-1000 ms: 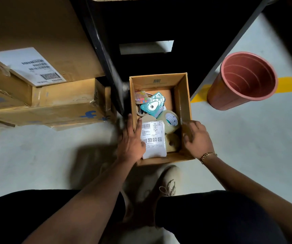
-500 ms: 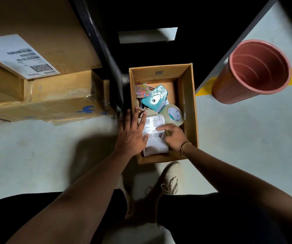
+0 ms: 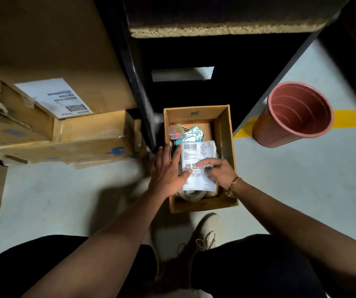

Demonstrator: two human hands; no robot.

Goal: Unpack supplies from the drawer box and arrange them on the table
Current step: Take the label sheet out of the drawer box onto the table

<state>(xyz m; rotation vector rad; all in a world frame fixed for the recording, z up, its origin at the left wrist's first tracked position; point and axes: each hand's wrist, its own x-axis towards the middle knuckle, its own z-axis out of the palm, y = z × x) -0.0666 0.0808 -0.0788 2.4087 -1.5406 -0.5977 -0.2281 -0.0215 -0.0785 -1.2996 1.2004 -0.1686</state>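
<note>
both hands are working over the open cardboard box (image 3: 226,160) on the floor in the head view. right hand (image 3: 220,174) is closing its grip on the white labelled packet (image 3: 198,162), with the thumb and fingers curled around the packet's right side and pressing on its printed face. left hand (image 3: 166,173) is lying mostly flat with fingers spread along the box's left wall, its thumb touching the packet's lower left edge; its grip is loose and open, wrapping nothing. the packet is sitting tilted above the other contents, inside the box, covering most of the middle. behind it, toward the far end of the box, a teal card package (image 3: 194,133) and a small colourful clear packet (image 3: 176,131) are showing. under the packet's near edge, a roll of tape (image 3: 191,194) is peeking out, partly hidden. a gold bracelet (image 3: 234,186) is circling the right wrist. the box is standing at the foot of a dark table (image 3: 226,31), just beside its black leg. stacked cardboard cartons (image 3: 54,134) are resting to the left, and a terracotta-coloured bin (image 3: 295,117) is standing well apart on the right, on the pale floor (image 3: 301,186). a light shoe (image 3: 205,231) is planted just near the box.
</note>
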